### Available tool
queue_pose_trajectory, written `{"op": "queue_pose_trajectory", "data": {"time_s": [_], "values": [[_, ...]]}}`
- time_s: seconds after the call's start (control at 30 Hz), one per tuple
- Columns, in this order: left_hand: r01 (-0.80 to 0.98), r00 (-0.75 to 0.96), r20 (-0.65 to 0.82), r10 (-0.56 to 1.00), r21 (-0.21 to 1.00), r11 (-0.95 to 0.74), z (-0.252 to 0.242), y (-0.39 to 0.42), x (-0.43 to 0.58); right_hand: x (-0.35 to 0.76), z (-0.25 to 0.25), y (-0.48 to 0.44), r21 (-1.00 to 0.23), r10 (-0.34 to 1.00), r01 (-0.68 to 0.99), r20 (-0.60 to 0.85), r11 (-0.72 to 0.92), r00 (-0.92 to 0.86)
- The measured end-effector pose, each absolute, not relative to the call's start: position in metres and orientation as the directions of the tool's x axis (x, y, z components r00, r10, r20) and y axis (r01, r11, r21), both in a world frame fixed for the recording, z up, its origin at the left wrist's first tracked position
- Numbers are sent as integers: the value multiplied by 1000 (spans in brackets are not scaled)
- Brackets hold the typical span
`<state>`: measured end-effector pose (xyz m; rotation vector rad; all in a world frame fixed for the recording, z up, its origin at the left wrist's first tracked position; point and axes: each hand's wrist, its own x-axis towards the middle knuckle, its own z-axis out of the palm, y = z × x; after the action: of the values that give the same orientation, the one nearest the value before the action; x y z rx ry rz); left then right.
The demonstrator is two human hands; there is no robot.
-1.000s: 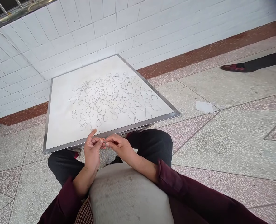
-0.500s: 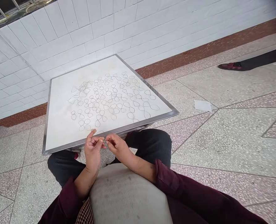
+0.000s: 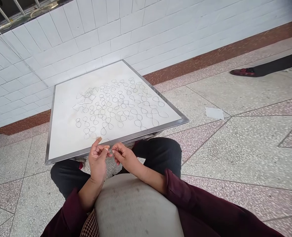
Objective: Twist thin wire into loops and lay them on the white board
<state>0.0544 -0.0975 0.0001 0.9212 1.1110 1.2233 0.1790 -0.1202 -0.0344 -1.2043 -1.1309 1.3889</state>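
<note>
My left hand (image 3: 99, 161) is raised at the table's near edge, thumb and fingers pinched, one finger sticking up with tan tape or a cover on its tip. Close beside it, my right hand (image 3: 125, 158) pinches too, the fingertips of both nearly meeting. Between them is what looks like a bit of thin wire (image 3: 110, 150), mostly hidden by the fingers. Many thin wire loops (image 3: 106, 126), mostly twisted into figure-eights, lie spread over the white tabletop (image 3: 67, 131). A tangled heap of wire (image 3: 89, 93) lies toward the back left.
A metal rim (image 3: 74, 157) edges the table, which stands near a white tiled wall (image 3: 106, 36). My knees (image 3: 160, 153) are at its near side. A white scrap (image 3: 214, 113) lies on the speckled floor at right. Farther off is another person's shoe (image 3: 243, 72).
The fingers of my right hand have shifted slightly, the lower ones curling down a little more. My left hand keeps its pinch. The loops on the table lie as before.
</note>
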Motion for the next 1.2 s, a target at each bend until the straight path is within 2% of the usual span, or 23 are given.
{"op": "queue_pose_trajectory", "data": {"time_s": [0.13,0.23,0.43,0.6,1.03,1.2], "values": [[-209,32,-140,990,967,144,-4,-96,51,183,-36,-117,-993,992,-71,-92,-98,-85],[-165,77,-150,986,973,160,-4,-96,49,189,-32,-113,-994,999,-101,-43,-45,-21],[-105,180,-176,968,975,197,-2,-96,48,194,-23,-108,-985,998,-168,-54,-48,31],[-90,198,-180,964,976,200,-3,-94,47,192,-23,-108,-980,999,-193,-50,-46,19],[-186,257,-187,948,953,239,2,-98,44,195,-18,-109,-970,995,-230,-90,-80,31],[-207,256,-239,937,933,295,1,-99,42,195,-18,-109,-965,994,-248,-101,-87,44]]}}
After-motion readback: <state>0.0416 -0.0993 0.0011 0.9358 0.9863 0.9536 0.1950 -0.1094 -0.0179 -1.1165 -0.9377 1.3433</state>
